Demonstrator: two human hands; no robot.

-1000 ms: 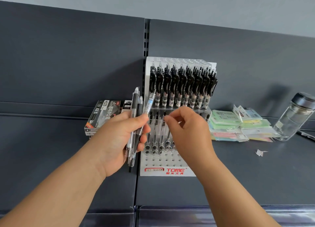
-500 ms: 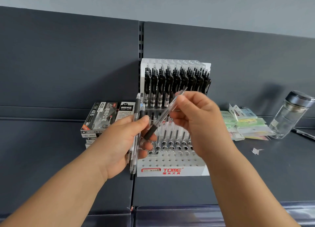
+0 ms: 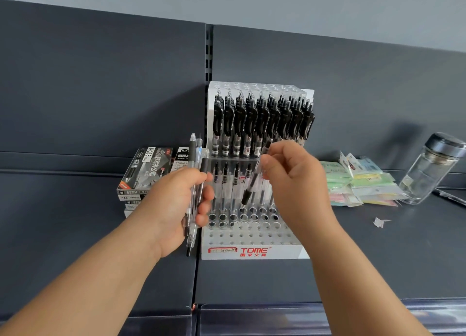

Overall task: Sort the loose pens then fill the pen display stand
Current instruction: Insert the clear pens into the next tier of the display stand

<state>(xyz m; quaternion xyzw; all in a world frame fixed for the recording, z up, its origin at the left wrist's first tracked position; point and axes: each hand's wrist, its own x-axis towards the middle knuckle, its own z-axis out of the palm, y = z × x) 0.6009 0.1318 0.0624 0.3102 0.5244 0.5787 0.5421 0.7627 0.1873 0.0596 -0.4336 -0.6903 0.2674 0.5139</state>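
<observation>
A white stepped pen display stand (image 3: pixel 254 252) marked TOME stands on the dark shelf. Its upper tier is packed with black-clipped pens (image 3: pixel 262 123); its lower tier holds several clear pens at the left, with open holes beside and below them. My right hand (image 3: pixel 290 181) pinches one clear pen with a black grip (image 3: pixel 251 187), tilted, its tip just above a hole in the lower tier. My left hand (image 3: pixel 176 204) grips a bundle of loose pens (image 3: pixel 195 164) upright, just left of the stand.
Stacked pen boxes (image 3: pixel 146 174) lie left of the stand, behind my left hand. Pastel packets (image 3: pixel 363 184) and a glass jar with a dark lid (image 3: pixel 431 169) sit to the right. A paper scrap (image 3: pixel 379 222) lies on the shelf (image 3: pixel 378 260).
My right hand drew one pen from the bundle in my left hand, lifted it across the stand, then lowered it tip-down toward the lower tier's holes. My left hand stayed put.
</observation>
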